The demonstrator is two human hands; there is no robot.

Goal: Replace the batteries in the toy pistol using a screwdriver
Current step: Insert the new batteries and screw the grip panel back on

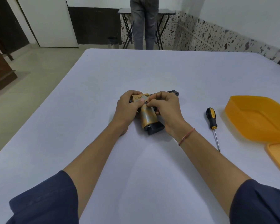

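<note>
White counter [136, 159] carries everything. Toy pistol [148, 119] lies at its middle, left hand [128, 109] and right hand [165, 109] pinching its top with bent fingers [153, 96]. Right of the pistol lies the screwdriver [211, 116], then an orange tray [257, 118].

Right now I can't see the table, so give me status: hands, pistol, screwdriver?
Both hands on toy pistol, fingers at its side. Screwdriver lying untouched, right of pistol. Nothing in the way.

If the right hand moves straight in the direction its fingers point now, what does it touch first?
The right hand points left and away, fingertips already on the toy pistol. Beyond that, probably the left hand, gripping the pistol from the other side; depth is unclear.
</note>
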